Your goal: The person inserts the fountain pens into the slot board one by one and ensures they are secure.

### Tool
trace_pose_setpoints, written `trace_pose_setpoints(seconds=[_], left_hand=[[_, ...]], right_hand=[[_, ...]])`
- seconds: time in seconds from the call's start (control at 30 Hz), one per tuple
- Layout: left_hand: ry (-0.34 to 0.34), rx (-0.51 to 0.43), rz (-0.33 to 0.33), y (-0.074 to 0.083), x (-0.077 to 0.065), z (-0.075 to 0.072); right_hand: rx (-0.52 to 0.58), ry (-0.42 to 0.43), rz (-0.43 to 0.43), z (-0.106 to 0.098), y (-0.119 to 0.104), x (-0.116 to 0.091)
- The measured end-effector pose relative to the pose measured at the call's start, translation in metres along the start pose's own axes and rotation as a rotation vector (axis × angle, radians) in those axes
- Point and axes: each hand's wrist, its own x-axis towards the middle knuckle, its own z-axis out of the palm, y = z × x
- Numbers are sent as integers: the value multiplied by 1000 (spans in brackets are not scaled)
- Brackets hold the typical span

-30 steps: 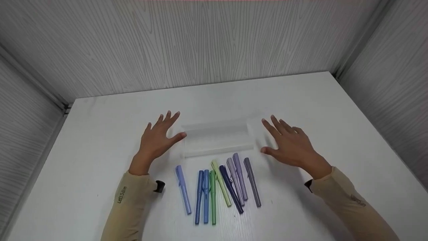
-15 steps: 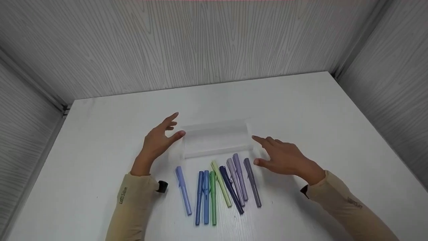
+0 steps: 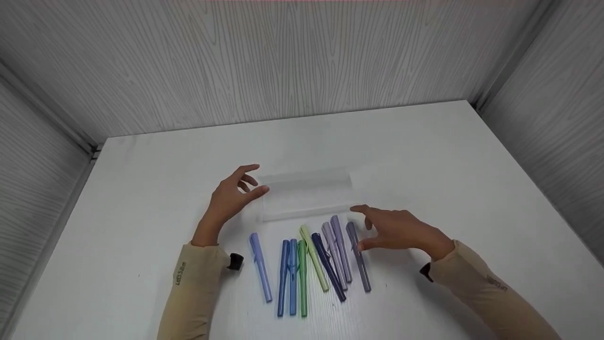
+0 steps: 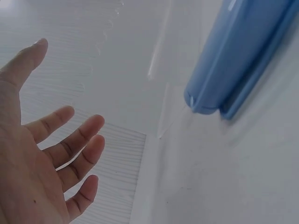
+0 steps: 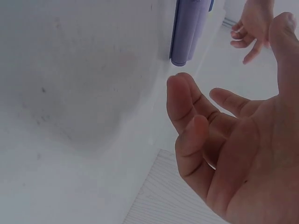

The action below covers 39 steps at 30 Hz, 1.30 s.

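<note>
A shallow, see-through tray (image 3: pixel 309 212) lies mid-table in the head view. At its left end is my left hand (image 3: pixel 229 198), thumb tip over the tray's edge and fingers loosely bent with nothing held. My right hand (image 3: pixel 401 230) hovers by the tray's front right corner, its index finger pointing at that corner. The right thumb overlaps the grey-violet pen (image 3: pixel 361 267), rightmost in a row of capped pens. In the right wrist view a purple pen (image 5: pixel 187 30) stands just beyond loosely bent fingers (image 5: pixel 180 100). A blue pen (image 4: pixel 238 56) shows large in the left wrist view.
Leftward in the row lie a purple pen (image 3: pixel 340 250), a navy pen (image 3: pixel 329 267), a lime pen (image 3: pixel 314 257), a green pen (image 3: pixel 303 283), two blue ones and a periwinkle pen (image 3: pixel 261 269). The white table (image 3: pixel 415 151) ends at a wood-grain panel (image 3: pixel 302 61).
My right hand has come left and nearer the front, from beside the tray to over the grey-violet pen. My left hand has shifted slightly right, its fingers more bent. Pens and tray stay put.
</note>
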Motion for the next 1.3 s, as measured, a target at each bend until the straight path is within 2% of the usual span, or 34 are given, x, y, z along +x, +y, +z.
trace_pose_setpoints(seconds=[0.27,0.7,0.9,1.3], left_hand=[[15,-46,14,-1,2,3],[9,-144,-4,10,12,12],[45,-182,3,10,18,16],[118,-237,0,11,17,20]], right_hand=[[-1,-31,4,5,-2,8],[-8,-76,11,6,2,6],[-20,-66,27,7,4,4],[35,-52,18,11,3,9]])
